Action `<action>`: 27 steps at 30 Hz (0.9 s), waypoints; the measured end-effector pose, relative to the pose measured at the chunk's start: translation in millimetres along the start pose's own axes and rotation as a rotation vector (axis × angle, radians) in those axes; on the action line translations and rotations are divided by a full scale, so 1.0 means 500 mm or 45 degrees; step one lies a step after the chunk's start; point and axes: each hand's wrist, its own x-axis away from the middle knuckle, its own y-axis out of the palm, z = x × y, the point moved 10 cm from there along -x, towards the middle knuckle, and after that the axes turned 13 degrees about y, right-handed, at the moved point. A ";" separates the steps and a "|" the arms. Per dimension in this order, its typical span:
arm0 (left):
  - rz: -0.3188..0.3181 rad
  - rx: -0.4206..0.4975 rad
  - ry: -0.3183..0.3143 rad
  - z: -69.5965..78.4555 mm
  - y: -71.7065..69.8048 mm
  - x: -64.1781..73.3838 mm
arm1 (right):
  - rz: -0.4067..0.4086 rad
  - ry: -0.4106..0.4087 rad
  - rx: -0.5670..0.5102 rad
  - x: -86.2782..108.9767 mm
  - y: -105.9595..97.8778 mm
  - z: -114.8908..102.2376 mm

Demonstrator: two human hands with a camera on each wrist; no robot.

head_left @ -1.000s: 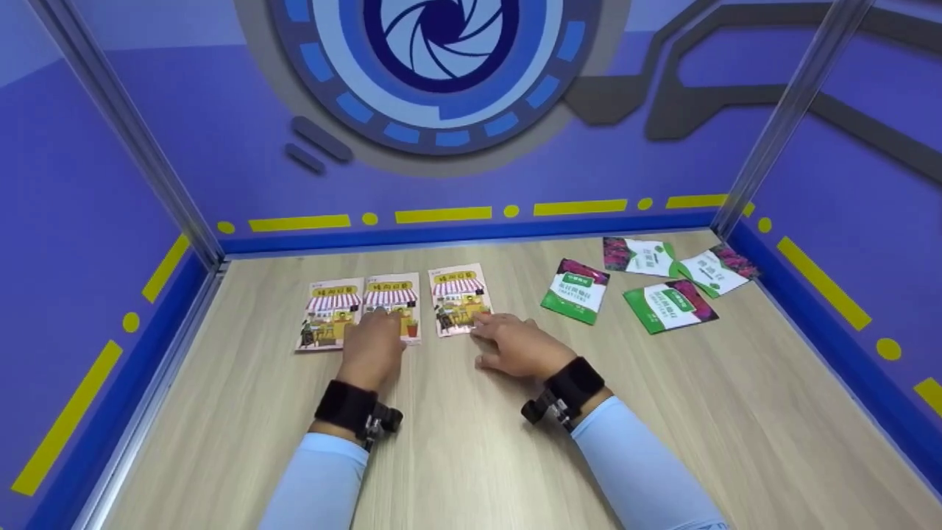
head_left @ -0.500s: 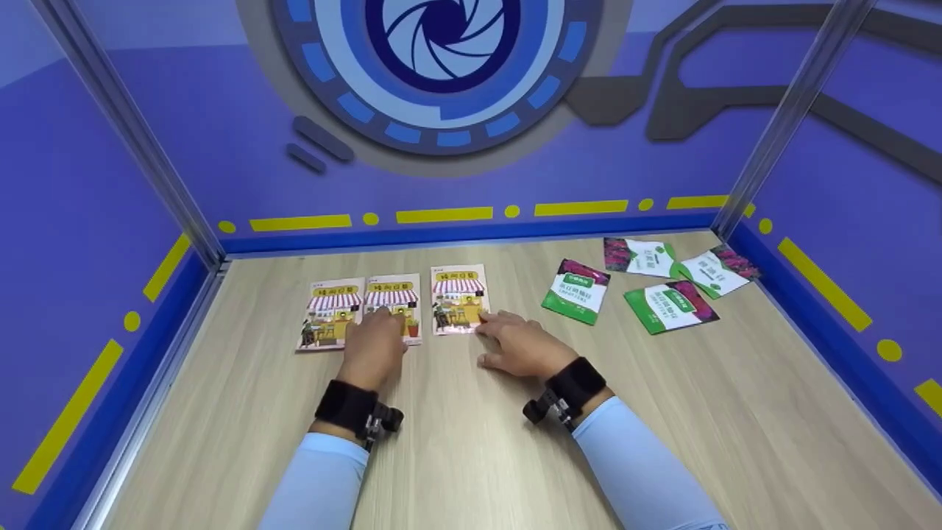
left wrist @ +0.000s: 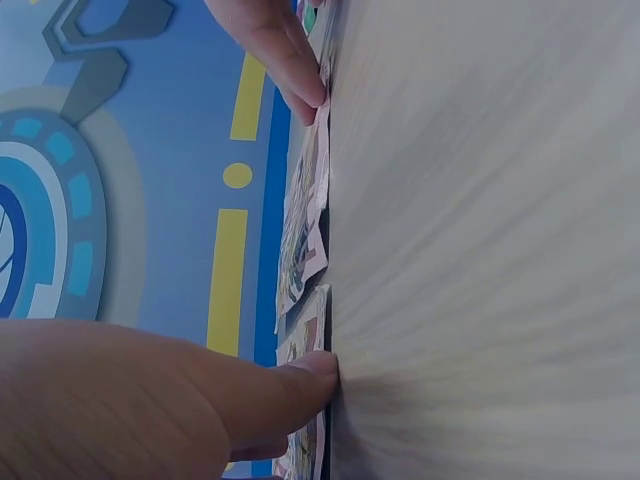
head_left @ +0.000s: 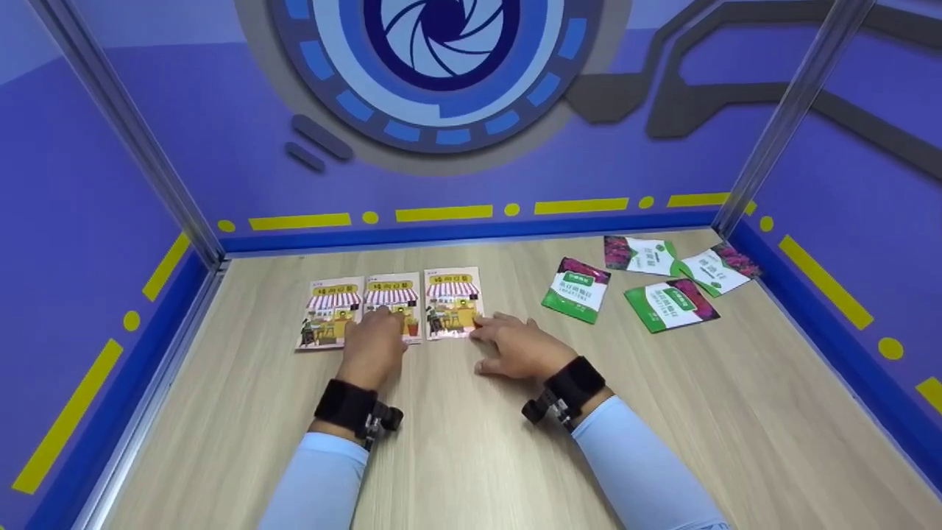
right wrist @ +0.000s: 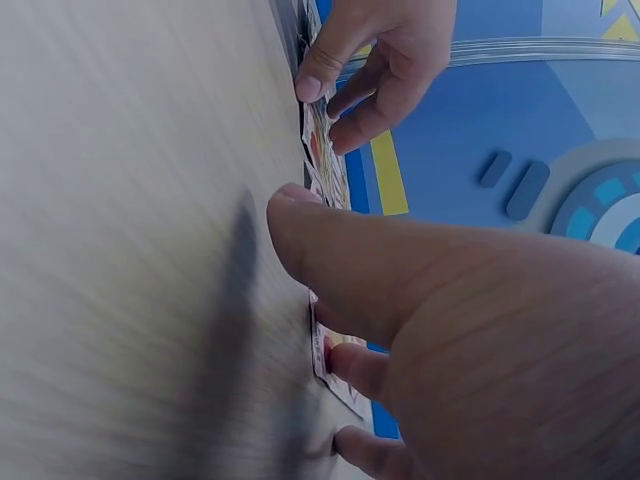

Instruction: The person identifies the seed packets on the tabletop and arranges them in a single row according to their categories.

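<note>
Three pink packets with a striped awning picture lie in a row in the head view: a left packet (head_left: 329, 314), a middle packet (head_left: 391, 289) and a right packet (head_left: 450, 298). My left hand (head_left: 374, 347) rests on the middle packet and covers its lower left part. In the right wrist view its thumb is at the near edge, fingers on top. My right hand (head_left: 524, 346) touches the right packet's lower right corner with its fingertips, thumb off the packet. Only a narrow gap separates the right packet from the middle one.
At the right lie several green and white packets with pink flowers, one green packet (head_left: 576, 290) apart and a group with another green packet (head_left: 671, 305). Blue printed panels (head_left: 471, 191) wall the wooden table (head_left: 471, 456) at the back and sides.
The right packet first straightened and moved slightly right, then slid left, close to the middle packet, under my right fingertips. My left hand has stayed in place.
</note>
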 end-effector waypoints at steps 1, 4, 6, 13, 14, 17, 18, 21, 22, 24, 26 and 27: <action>-0.007 0.000 -0.004 0.000 0.001 0.000 | -0.001 -0.002 -0.004 0.001 0.000 0.000; -0.006 0.005 -0.006 -0.001 0.001 0.000 | -0.008 -0.009 -0.011 0.004 0.001 -0.004; 0.003 0.012 -0.007 -0.002 0.001 0.001 | -0.013 -0.011 -0.012 0.005 0.002 -0.006; -0.005 0.004 -0.004 0.001 0.001 0.002 | -0.005 -0.026 -0.006 0.008 0.001 -0.008; -0.005 0.004 -0.003 0.002 0.001 0.002 | -0.003 -0.033 -0.004 0.008 0.000 -0.009; 0.005 0.003 0.001 0.003 -0.002 0.003 | 0.002 -0.053 -0.007 0.008 -0.001 -0.012; 0.004 0.001 0.001 0.002 -0.001 0.002 | 0.002 -0.056 -0.006 0.008 -0.001 -0.013; 0.003 -0.015 0.003 0.002 0.001 0.000 | -0.003 -0.048 -0.007 0.007 0.001 -0.012; -0.002 -0.020 0.003 0.001 0.003 -0.002 | -0.005 -0.044 -0.005 0.007 0.001 -0.012; -0.011 -0.030 0.002 0.001 0.005 -0.003 | -0.012 -0.040 -0.013 0.006 0.002 -0.012; -0.018 -0.031 -0.002 0.000 0.006 -0.004 | -0.017 -0.042 -0.024 0.005 0.003 -0.012; -0.020 -0.031 -0.004 0.000 0.006 -0.004 | -0.020 -0.044 -0.030 0.005 0.004 -0.013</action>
